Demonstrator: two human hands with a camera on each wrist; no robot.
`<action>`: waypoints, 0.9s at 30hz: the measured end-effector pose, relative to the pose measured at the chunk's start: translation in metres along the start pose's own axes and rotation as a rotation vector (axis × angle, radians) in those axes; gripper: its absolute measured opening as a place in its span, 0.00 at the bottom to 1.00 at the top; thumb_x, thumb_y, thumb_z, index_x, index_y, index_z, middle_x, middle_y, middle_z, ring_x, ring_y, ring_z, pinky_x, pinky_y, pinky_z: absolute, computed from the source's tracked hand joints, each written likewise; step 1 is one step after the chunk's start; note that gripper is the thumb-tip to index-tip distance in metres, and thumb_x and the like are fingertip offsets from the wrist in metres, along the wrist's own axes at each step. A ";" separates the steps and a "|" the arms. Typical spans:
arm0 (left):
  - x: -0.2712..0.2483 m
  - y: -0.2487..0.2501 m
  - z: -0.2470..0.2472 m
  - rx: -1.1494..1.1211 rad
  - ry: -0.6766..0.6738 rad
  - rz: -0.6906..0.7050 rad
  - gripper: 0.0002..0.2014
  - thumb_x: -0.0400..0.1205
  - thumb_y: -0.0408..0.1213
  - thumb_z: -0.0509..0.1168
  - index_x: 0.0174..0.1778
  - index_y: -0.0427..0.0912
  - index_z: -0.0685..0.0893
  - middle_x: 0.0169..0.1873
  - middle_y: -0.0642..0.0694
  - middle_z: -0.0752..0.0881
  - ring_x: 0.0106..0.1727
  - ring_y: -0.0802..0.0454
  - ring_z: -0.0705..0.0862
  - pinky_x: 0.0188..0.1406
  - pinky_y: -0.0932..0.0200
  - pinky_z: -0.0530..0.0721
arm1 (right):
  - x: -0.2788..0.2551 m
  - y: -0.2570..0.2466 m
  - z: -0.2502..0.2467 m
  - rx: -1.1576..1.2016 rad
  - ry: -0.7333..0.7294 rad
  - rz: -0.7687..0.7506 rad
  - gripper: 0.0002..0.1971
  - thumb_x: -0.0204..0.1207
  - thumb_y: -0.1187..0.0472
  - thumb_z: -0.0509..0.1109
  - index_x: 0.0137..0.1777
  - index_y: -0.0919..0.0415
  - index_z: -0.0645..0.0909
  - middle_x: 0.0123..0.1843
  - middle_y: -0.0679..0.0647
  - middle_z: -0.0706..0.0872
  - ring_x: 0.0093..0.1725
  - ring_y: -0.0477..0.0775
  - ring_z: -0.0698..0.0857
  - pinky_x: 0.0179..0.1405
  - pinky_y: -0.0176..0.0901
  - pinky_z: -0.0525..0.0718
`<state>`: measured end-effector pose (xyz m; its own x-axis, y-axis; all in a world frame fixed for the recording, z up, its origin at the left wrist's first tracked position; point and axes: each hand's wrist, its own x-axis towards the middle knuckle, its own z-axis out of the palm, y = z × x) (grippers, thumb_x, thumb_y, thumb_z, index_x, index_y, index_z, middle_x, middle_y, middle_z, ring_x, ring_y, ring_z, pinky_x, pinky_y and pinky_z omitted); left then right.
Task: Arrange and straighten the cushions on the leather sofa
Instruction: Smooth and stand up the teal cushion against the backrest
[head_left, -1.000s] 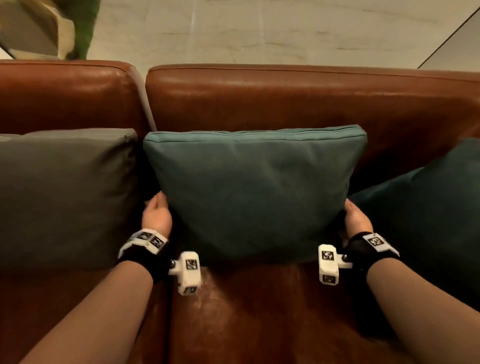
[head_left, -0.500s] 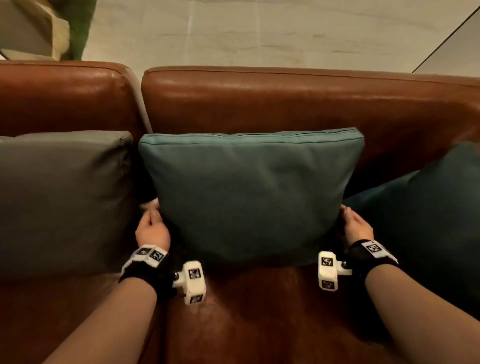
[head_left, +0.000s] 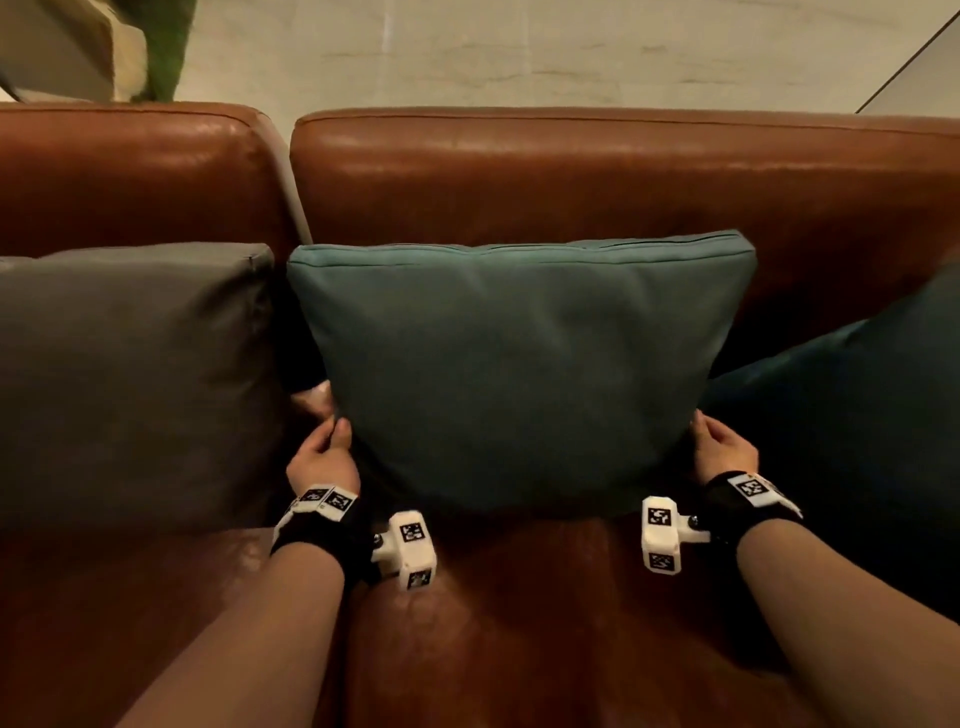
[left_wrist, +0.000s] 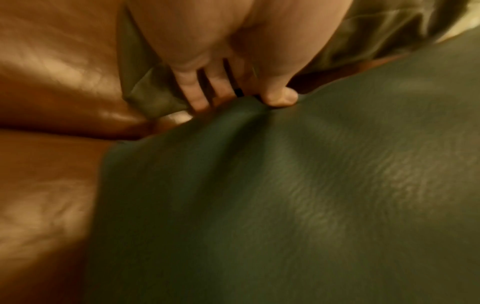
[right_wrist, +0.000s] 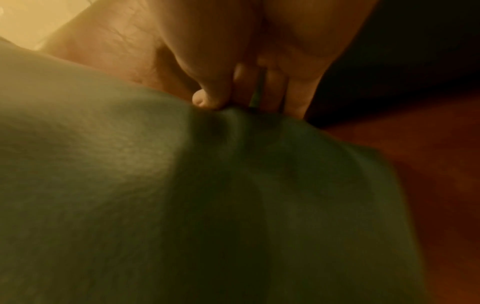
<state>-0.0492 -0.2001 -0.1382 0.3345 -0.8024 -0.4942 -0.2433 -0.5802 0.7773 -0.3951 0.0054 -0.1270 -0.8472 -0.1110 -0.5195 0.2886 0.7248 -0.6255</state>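
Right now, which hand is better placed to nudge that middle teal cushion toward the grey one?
Probably the right hand: it grips the teal cushion on the side away from the grey cushion, so it can push across. The left hand sits between them.

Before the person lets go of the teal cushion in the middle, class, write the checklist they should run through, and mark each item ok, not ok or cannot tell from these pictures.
1. Both hands hold it: left hand and right hand pinch the lower side edges of the teal cushion: ok.
2. Top edge level: ok.
3. Back leaning on the sofa backrest: cannot tell, contact hidden.
4. Bottom edge resting on the seat: cannot tell, in shadow.
5. Apart from the grey cushion: ok, a dark gap shows.
6. Apart from the dark cushion on the right: cannot tell.
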 end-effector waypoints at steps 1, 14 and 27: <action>0.000 -0.007 -0.001 0.033 -0.016 0.004 0.16 0.86 0.35 0.63 0.68 0.37 0.83 0.64 0.39 0.85 0.67 0.43 0.82 0.61 0.62 0.73 | -0.001 0.004 0.000 0.025 -0.011 0.015 0.17 0.86 0.54 0.62 0.66 0.60 0.85 0.57 0.56 0.86 0.60 0.59 0.83 0.63 0.52 0.81; 0.019 -0.053 -0.010 0.084 0.043 -0.155 0.14 0.81 0.37 0.71 0.61 0.40 0.88 0.58 0.40 0.88 0.62 0.44 0.85 0.65 0.58 0.78 | -0.004 0.042 0.011 -0.024 0.010 0.157 0.15 0.80 0.54 0.71 0.65 0.53 0.86 0.65 0.56 0.87 0.65 0.59 0.84 0.62 0.45 0.77; 0.011 -0.106 -0.023 0.460 -0.181 -0.059 0.15 0.83 0.31 0.64 0.67 0.37 0.83 0.60 0.35 0.87 0.62 0.37 0.83 0.59 0.54 0.77 | -0.009 0.080 0.022 -0.240 -0.081 0.160 0.17 0.83 0.58 0.66 0.71 0.58 0.81 0.69 0.62 0.84 0.67 0.65 0.82 0.63 0.49 0.78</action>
<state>0.0012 -0.1445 -0.2167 0.2064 -0.7543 -0.6232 -0.6191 -0.5939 0.5138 -0.3544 0.0491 -0.1853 -0.7584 -0.0295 -0.6511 0.2934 0.8766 -0.3814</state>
